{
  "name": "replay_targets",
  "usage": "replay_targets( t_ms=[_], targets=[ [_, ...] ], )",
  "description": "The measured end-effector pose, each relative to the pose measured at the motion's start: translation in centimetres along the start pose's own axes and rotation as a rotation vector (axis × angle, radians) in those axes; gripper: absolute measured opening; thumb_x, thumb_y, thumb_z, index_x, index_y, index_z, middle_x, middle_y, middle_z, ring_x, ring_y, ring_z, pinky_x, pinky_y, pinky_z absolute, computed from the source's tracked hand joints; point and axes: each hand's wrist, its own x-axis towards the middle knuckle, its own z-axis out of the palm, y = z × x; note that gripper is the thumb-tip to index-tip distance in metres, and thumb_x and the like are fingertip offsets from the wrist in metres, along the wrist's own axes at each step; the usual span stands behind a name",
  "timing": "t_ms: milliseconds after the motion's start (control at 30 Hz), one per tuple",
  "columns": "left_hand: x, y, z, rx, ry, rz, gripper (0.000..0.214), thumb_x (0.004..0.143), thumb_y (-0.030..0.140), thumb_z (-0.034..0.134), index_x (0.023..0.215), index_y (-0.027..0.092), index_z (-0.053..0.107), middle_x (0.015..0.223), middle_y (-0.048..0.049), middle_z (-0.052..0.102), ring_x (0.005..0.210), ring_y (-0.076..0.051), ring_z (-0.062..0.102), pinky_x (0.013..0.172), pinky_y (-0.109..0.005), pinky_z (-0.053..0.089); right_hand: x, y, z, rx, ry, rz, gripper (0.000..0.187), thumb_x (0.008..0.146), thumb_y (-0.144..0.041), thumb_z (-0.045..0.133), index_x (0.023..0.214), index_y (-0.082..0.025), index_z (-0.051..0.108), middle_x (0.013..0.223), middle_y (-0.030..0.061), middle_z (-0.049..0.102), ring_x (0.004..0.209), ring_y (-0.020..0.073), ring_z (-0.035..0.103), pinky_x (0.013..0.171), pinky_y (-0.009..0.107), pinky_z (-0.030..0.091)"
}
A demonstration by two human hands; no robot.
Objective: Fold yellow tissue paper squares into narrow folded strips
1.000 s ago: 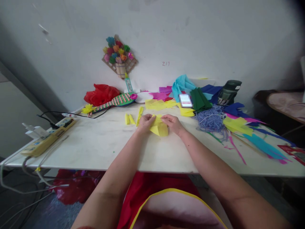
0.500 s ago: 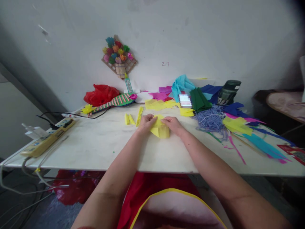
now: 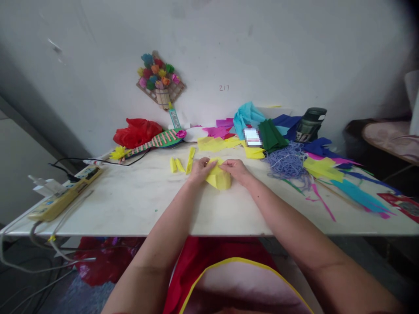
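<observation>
Between my hands is a thin sheet of yellow crepe paper [image 3: 220,179], its lower part hanging loose just above or on the white table [image 3: 131,205]. My left hand [image 3: 200,170] pinches its upper left side between thumb and fingers. At the upper right edge, my right hand [image 3: 236,169] is closed on the same paper in a pinch. Just left of my left hand lie a folded yellow strip [image 3: 190,160] and two small yellow folded pieces [image 3: 176,165].
A yellow power strip [image 3: 65,196] with cables lies along the left edge. Behind my hands are yellow paper sheets [image 3: 211,143], a phone [image 3: 252,137] and dark green paper [image 3: 272,135]. Purple-blue yarn [image 3: 288,160] and a dark bottle [image 3: 310,124] stand right. A flower decoration [image 3: 160,80] hangs on the wall.
Both hands keep their pinch on the yellow crepe paper, with the fingers shifting only slightly. The camera view has moved a little.
</observation>
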Motion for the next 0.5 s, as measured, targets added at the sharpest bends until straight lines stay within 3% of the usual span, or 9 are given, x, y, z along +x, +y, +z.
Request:
replay_targets(
  t_ms=[167,500],
  targets=[
    [-0.46,0.57,0.0,-0.06,-0.086,-0.045,0.034,0.061,0.047,0.065,0.071,0.016,0.056,0.063,0.0008,0.058,0.053,-0.009,0.052,0.048,-0.02,0.038,-0.28,-0.39,0.02,-0.021,-0.023,-0.031,0.022,0.06,-0.038,0.062,0.062,-0.016,0.059,0.058,-0.0018,0.055,0.056,0.0114,0.047,0.056,0.025,0.037],
    [-0.7,0.78,0.09,-0.116,-0.12,-0.045,0.03,0.062,0.042,0.065,0.068,0.015,0.054,0.06,0.0013,0.057,0.051,-0.009,0.051,0.048,-0.02,0.039,-0.4,-0.54,0.02,-0.014,-0.071,-0.082,0.016,0.06,-0.031,0.06,0.057,-0.016,0.058,0.056,-0.0024,0.053,0.056,0.0112,0.046,0.057,0.026,0.036]
  ],
)
